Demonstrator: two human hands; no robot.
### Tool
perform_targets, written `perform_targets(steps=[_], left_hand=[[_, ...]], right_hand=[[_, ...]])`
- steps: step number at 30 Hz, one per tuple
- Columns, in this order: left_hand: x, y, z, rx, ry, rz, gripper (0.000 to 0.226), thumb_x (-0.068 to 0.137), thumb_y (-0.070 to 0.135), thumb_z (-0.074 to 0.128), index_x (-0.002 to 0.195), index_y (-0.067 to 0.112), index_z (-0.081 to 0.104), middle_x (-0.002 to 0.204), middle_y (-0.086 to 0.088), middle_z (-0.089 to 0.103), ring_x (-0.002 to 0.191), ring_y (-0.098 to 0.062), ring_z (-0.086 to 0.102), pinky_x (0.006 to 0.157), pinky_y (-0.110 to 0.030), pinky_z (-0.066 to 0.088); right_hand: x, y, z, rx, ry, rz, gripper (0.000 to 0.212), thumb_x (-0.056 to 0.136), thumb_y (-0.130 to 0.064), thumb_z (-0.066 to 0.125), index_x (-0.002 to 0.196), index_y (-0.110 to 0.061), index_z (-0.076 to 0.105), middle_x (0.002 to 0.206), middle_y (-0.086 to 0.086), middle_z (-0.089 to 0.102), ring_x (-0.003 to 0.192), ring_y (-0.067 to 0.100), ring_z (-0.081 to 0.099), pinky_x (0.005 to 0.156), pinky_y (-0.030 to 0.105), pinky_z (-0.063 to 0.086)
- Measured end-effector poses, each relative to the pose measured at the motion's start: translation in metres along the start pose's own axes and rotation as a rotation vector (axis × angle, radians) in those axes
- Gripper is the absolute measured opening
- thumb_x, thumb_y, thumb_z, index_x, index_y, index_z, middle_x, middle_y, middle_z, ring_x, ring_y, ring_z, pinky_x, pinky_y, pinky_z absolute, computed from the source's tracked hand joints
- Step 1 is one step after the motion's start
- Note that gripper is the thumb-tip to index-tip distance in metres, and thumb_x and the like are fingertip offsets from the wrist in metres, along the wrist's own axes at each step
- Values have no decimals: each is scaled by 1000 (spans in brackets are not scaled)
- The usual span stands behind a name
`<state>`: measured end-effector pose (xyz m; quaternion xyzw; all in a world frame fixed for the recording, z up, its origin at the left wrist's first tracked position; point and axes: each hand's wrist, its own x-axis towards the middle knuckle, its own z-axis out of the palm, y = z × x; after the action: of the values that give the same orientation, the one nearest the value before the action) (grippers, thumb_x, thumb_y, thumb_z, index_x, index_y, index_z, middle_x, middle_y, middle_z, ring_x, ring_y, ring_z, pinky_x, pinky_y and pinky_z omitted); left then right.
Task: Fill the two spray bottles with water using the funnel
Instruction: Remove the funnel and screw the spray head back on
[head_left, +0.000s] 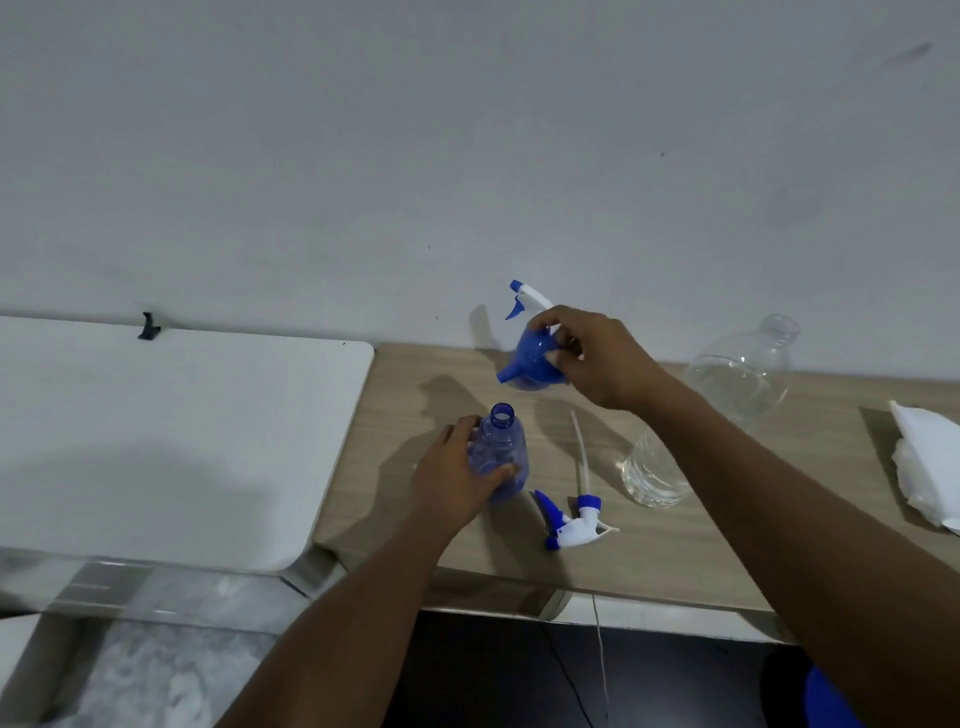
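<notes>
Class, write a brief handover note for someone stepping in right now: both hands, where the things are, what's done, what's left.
Left hand grips the uncapped blue bottle, upright on the wooden table.
Right hand holds the blue funnel, not yet in its neck.
Removed spray head lies beside it.
Second spray bottle, head on, stands by the wall.
Clear water bottle stands to the right.
Left: seat the funnel, then fill both bottles.
</notes>
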<state>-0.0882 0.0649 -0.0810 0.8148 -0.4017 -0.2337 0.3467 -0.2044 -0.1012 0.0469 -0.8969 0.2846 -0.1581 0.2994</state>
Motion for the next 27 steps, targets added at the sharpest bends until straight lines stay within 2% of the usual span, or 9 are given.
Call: perform_targets(steps=[2,5,8,11,15,17,19,23,27], left_hand=[[-2,0,-2,2,8,22,60,79,41,78,130,25,50,124,-1,62,99,-11,58,91,-34,51],[-4,-9,-2,-23,98,39,68,66,58,80,123,37,49,116,13,60,99,-8,61,88,-39,54],[-6,-16,-3,-36,111,36,68,66,53,83,124,35,50,115,12,60,97,-7,60,87,-36,55],[-5,-21,-5,-61,133,37,70,67,47,85,126,30,52,115,11,61,98,-6,60,87,-33,54],[-5,-26,-5,-66,141,46,70,67,45,86,127,29,52,116,10,61,98,-6,60,87,-28,53],[-5,-27,-4,-65,150,53,70,68,46,86,127,29,52,115,11,60,98,-6,60,87,-29,54],[-5,-29,-3,-59,155,62,71,67,48,85,127,30,51,115,12,60,98,-6,60,87,-30,54],[-4,-30,-2,-58,149,68,72,68,49,84,128,30,50,118,11,60,100,-7,60,88,-34,55],[-3,-31,0,-62,135,55,71,70,43,85,130,30,49,120,9,60,103,-9,60,92,-37,54]], right_hand=[[-3,14,4,260,45,151,38,96,1,56,128,-18,59,101,11,65,88,23,64,73,29,56],[-16,40,38,619,100,469,34,99,7,48,126,-11,58,111,19,63,88,27,66,67,34,58],[-27,75,90,694,88,724,37,95,13,44,123,-7,57,119,27,60,83,33,64,54,34,56],[-36,89,122,711,80,834,43,89,16,49,123,-9,56,123,23,59,95,36,62,49,35,58],[-39,89,132,503,53,788,53,84,11,50,130,-15,58,124,14,58,108,34,61,85,49,60],[-39,86,129,383,58,748,49,84,6,51,128,-13,60,122,16,63,110,33,62,94,47,56],[-38,83,124,188,22,686,40,86,1,53,123,-10,63,116,16,67,108,32,64,91,40,55],[-44,73,106,-151,-72,549,27,90,-15,58,116,-11,65,109,11,69,93,26,65,71,29,47],[-77,74,93,-177,-269,343,42,84,-31,73,123,-20,62,111,3,66,103,21,63,84,32,51]])
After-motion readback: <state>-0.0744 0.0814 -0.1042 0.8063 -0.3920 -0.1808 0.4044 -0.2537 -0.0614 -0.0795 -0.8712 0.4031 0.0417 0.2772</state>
